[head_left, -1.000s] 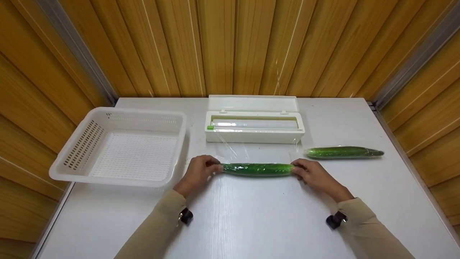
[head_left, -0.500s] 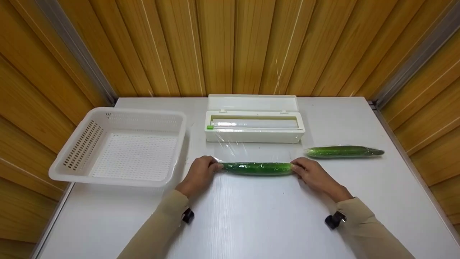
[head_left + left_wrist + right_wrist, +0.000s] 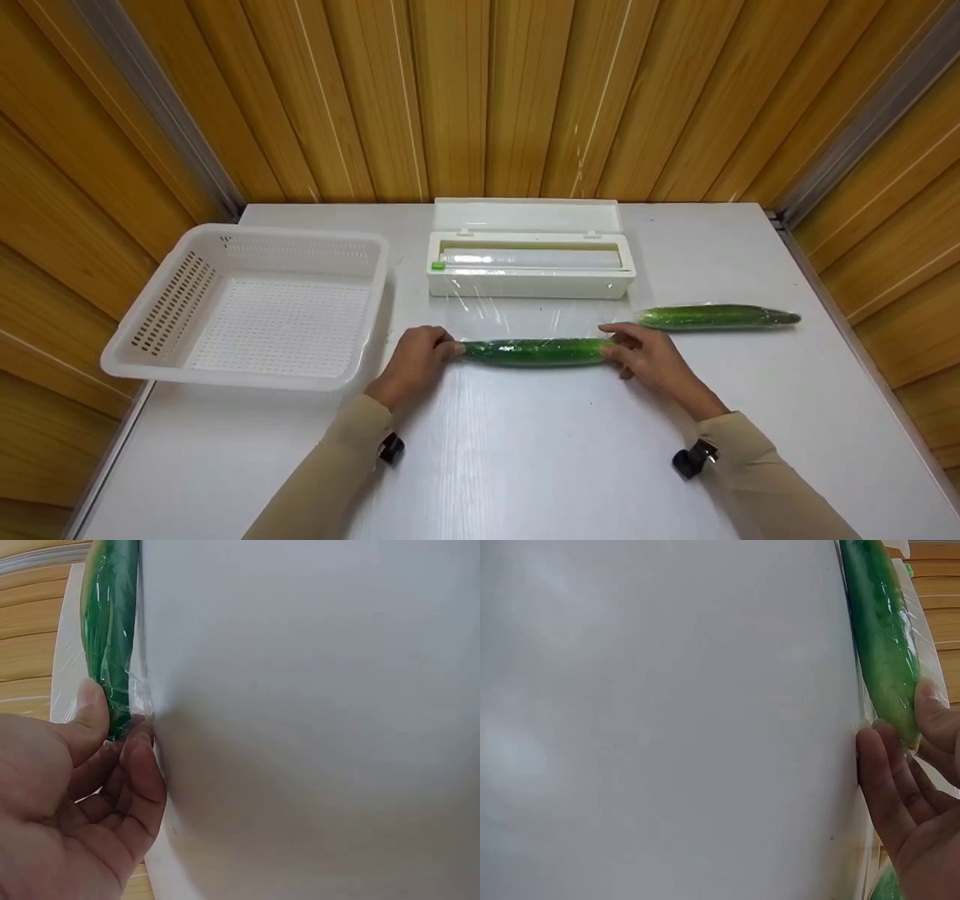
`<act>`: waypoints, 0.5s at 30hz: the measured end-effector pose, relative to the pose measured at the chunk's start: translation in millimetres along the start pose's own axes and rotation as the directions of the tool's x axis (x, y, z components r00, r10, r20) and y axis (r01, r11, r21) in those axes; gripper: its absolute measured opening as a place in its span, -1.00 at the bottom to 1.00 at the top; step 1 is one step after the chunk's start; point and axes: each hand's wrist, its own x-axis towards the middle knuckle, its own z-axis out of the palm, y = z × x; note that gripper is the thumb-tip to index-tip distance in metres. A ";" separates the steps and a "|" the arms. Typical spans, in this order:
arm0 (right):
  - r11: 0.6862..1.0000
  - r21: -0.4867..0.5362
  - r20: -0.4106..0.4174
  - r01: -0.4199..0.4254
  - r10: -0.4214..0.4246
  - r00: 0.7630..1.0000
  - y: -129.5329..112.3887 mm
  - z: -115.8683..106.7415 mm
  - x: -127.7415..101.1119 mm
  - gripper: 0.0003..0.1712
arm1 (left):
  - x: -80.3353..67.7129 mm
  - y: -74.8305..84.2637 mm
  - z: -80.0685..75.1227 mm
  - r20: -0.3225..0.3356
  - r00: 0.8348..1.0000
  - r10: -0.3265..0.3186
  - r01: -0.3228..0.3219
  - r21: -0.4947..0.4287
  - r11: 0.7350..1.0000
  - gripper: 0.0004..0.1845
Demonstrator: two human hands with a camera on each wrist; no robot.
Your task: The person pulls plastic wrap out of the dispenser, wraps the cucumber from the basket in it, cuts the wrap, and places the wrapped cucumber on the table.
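Mid-table, a film-wrapped cucumber (image 3: 535,351) lies crosswise on the white table (image 3: 525,465). Left hand (image 3: 412,364) and right hand (image 3: 646,358) pinch its ends. Film runs back to the open dispenser (image 3: 531,264); bare tabletop lies in front.

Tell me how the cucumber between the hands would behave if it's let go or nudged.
The cucumber is round and lies flat on the table, so it would probably roll. It spans both hands without sagging, so likely stiff. Its glossy film wrap may make it slippery.
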 end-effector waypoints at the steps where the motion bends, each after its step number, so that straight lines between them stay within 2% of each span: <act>1: 1.000 0.010 0.003 -0.004 0.004 1.000 0.7 -0.1 0.0 -0.63 | 0.1 -0.5 0.2 -0.007 1.000 0.006 -0.006 -0.007 1.000 -0.82; 5: 1.000 0.025 0.013 -0.002 0.002 1.000 1.7 -0.3 -1.9 -0.66 | 0.4 -2.3 0.7 -0.023 1.000 -0.004 0.003 -0.038 0.999 -0.86; 10: 1.000 -0.010 0.008 -0.008 0.008 1.000 0.9 0.8 -2.8 -0.60 | -0.3 -3.4 0.8 -0.039 0.999 -0.034 0.032 -0.055 0.998 -0.87; 15: 0.999 -0.043 0.009 -0.023 0.024 1.000 0.0 1.0 0.9 -0.66 | -1.9 -6.4 2.0 -0.139 0.990 0.002 -0.010 -0.054 0.998 -0.85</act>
